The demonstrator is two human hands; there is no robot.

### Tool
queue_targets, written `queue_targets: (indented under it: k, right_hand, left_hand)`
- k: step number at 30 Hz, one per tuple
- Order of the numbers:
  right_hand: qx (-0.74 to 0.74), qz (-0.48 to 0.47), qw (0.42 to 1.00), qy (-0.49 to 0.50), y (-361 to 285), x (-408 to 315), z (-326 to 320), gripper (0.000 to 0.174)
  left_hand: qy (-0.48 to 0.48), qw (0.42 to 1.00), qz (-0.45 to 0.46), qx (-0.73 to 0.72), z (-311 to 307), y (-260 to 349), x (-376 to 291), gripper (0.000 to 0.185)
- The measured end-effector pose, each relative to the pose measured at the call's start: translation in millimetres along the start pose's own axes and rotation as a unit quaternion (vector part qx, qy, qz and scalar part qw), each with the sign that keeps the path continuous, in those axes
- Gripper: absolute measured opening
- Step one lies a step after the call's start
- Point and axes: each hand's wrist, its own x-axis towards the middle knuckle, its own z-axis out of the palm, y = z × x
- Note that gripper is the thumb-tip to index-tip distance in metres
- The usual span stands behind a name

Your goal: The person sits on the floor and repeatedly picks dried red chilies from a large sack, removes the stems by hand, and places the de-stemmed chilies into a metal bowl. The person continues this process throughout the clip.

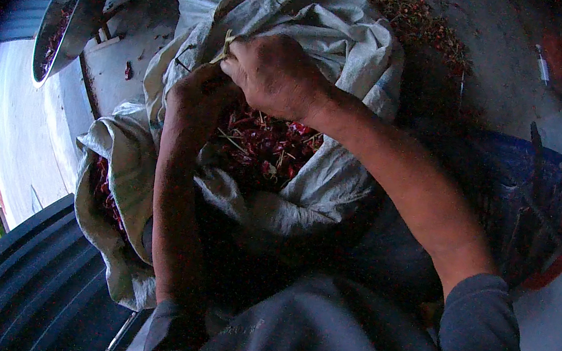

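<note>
A thin pale-yellow stalk (228, 41) is pinched in the fingers of my right hand (279, 77). My left hand (198, 89) meets it from below, its fingertips closed at the stalk's lower end and partly lost in shadow. Both hands are over the left side of an open white woven sack (370, 52) with a rolled-down rim. Inside the sack lie dried red chilies (269, 146) mixed with pale stems. My forearms and hands cover part of the sack's mouth.
A second woven sack (127, 144) of red chilies stands left of my left forearm. Farther left is a metal bowl (90, 11) with chilies in it. Dark corrugated sheeting (48, 271) lies lower left. A blue plastic basket (548, 177) stands at right; chili litter (419, 16) covers floor beyond.
</note>
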Motion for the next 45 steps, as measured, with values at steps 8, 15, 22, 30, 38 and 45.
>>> queue_targets:
  k: [8,15,22,30,38,45]
  right_hand:
    - [0.218,0.127,0.965,0.072,-16.0,0.6,-7.9,0.025]
    - [0.594,0.240,0.743,0.195,-2.7,26.6,-61.3,0.019]
    - [0.701,0.236,0.568,0.362,53.5,24.8,-127.9,0.012]
    - [0.594,0.312,0.662,0.333,53.6,4.9,-154.5,0.010]
    - [0.619,0.279,0.630,0.377,86.4,12.3,-149.7,0.008]
    - [0.412,0.317,0.834,0.184,44.9,5.3,-116.7,0.020]
  left_hand:
    - [0.081,0.947,-0.076,-0.303,6.6,19.4,-14.8,0.019]
    - [0.088,0.937,-0.101,-0.323,22.4,5.2,-21.8,0.014]
    - [0.075,0.918,-0.087,-0.380,35.5,-7.3,-7.9,0.014]
    - [0.011,0.992,-0.123,0.008,80.3,-92.1,68.6,0.028]
    - [0.017,0.983,-0.038,0.179,62.6,-252.0,69.8,0.036]
    - [0.008,0.959,-0.170,-0.229,14.1,-55.7,20.2,0.017]
